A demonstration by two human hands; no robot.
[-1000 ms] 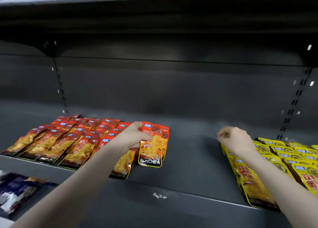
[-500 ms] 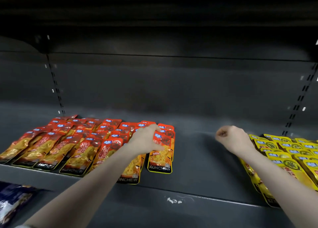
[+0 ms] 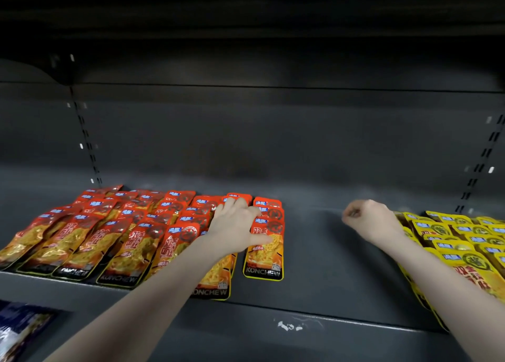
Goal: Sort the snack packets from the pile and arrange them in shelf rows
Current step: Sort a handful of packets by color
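Fingers of our left hand (image 3: 237,226) are spreading flat, pressing the red packets (image 3: 263,241) at eight o'clock on the shelf (image 3: 328,252); our right hand (image 3: 367,219) is fisting emptily by the yellow packets (image 3: 461,241) at three o'clock. Overlapped rows are risking sliding forward.

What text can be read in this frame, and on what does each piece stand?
"KONCHEW": bottom band of the rightmost red packet and of its neighbour under the left arm.
"KONCHEW", partly cut: front red packets further left.
Large Chinese characters and blue logos on red packets and yellow packets: too blurred to read.
Dark packet below: unreadable.
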